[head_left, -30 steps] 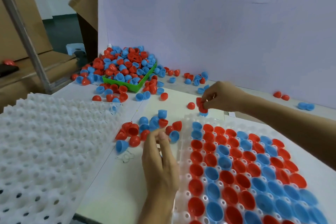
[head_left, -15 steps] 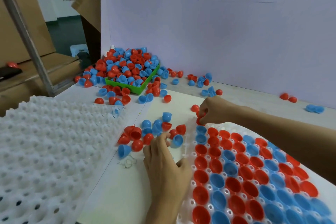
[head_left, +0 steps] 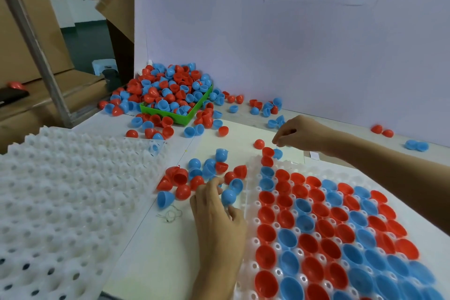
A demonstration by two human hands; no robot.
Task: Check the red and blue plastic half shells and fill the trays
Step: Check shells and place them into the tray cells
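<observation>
A white tray (head_left: 252,220) at the right holds rows of red and blue half shells, open side up. My left hand (head_left: 216,217) pinches a blue half shell (head_left: 229,197) at the tray's left edge, beside a loose cluster of shells (head_left: 194,178) on the table. My right hand (head_left: 300,135) hovers over the tray's far corner with loosely curled fingers and nothing visible in them. Just below it a red shell (head_left: 267,152) and a blue shell (head_left: 278,153) lie at that corner.
A second white tray (head_left: 73,190) with bare pockets lies at the left. A green bin (head_left: 185,118) heaped with shells stands at the back, with shells spilled around it. A white board (head_left: 292,44) closes off the back. Stray shells (head_left: 382,130) lie at the far right.
My right hand has let go of red shells at the tray's far corner and risen away to the right. My left hand has picked a blue shell from the cluster.
</observation>
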